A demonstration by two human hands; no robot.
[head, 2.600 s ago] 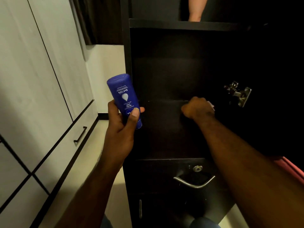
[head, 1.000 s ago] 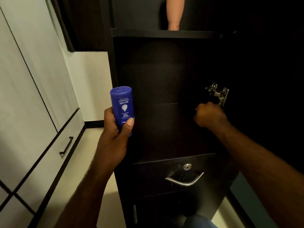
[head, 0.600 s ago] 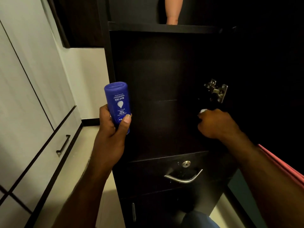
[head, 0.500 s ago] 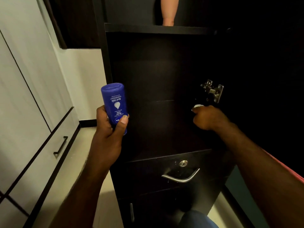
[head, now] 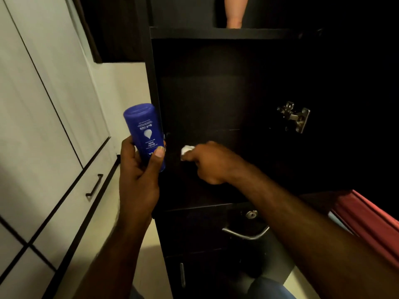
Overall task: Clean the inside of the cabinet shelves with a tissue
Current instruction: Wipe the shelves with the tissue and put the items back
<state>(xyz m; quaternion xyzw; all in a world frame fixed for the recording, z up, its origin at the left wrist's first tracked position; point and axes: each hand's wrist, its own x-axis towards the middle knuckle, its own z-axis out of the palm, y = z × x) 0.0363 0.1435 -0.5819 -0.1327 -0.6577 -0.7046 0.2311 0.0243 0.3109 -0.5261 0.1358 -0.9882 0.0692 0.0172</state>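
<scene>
Tissue (head: 186,150): small white wad low over the dark shelf (head: 183,188), near its left wall. Contact is hard to judge in the gloom.

Right hand (head: 208,162) grips it, fingers curled tight round the wad with only a bit poking out. Left hand (head: 138,175) holds a blue bottle (head: 145,132), fingers wrapped round it, just left of the shelf.

Tissue likely light and soft, quick to tear or shed. Best kept bunched at the fingertips, pressed gently and refolded when soiled.

White wadded tissue (head: 185,150) inside dark cabinet shelf (head: 187,192), near left side.
</scene>
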